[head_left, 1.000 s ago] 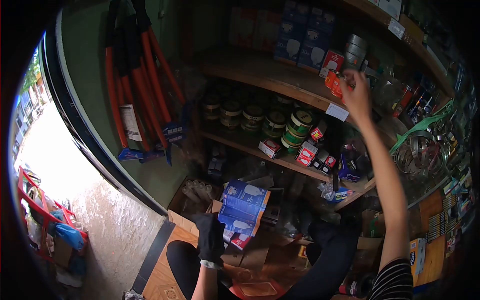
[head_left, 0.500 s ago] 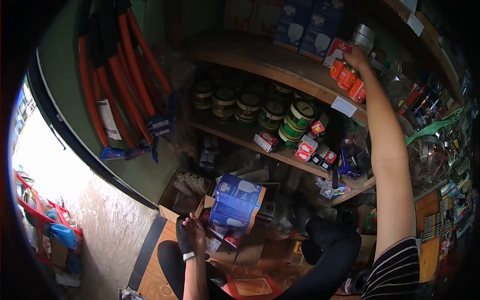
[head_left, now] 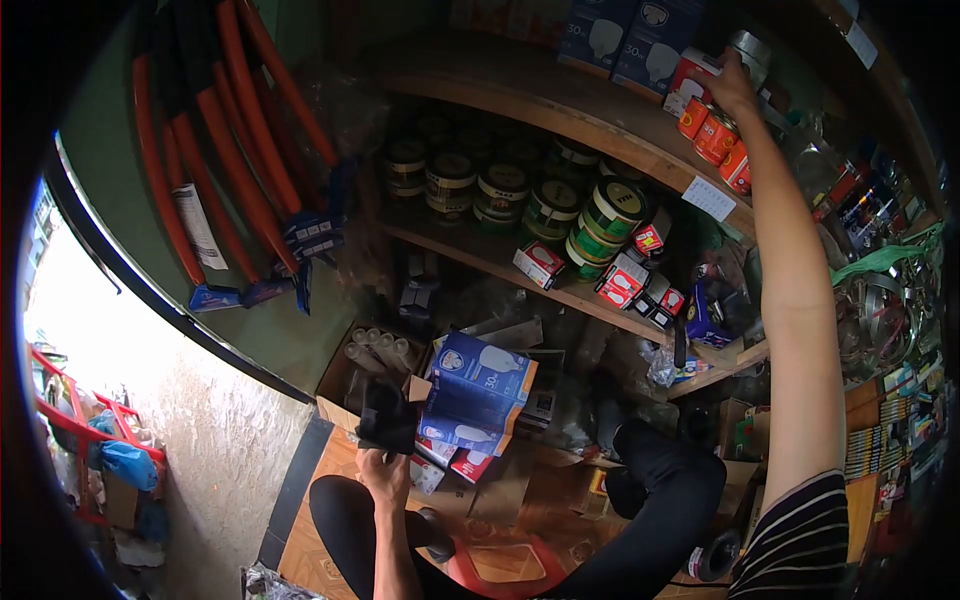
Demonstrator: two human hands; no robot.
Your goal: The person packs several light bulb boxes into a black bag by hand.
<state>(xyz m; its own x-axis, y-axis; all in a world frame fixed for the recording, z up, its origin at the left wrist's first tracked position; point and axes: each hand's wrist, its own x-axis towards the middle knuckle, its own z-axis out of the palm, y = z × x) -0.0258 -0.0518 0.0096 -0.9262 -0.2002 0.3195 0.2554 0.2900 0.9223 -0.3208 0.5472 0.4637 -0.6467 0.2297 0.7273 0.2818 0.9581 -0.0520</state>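
My right hand [head_left: 732,88] reaches to the upper shelf with its fingers apart, touching or close to a red and white box [head_left: 690,82]. A silver tin [head_left: 750,55] stands just behind the fingers, and orange-red cans [head_left: 715,137] are below the hand. Low in front of me, my left hand [head_left: 382,475] is closed on a black item [head_left: 387,415] whose details are too dark to make out. Beside it, a blue bulb carton [head_left: 475,390] lies over small red and white boxes [head_left: 470,462].
Green-labelled jars [head_left: 555,208] and small bulb boxes [head_left: 622,282] fill the lower shelf. Orange-handled tools [head_left: 230,140] hang at the left. An open carton [head_left: 345,375] holds pale tubes. Coils and packets crowd the right. My bent legs [head_left: 660,500] flank a red stool [head_left: 505,565].
My left hand has turned, and the black item now extends above its fingers. The fingers of my right hand are more spread beside the red and white box. The view has shifted slightly.
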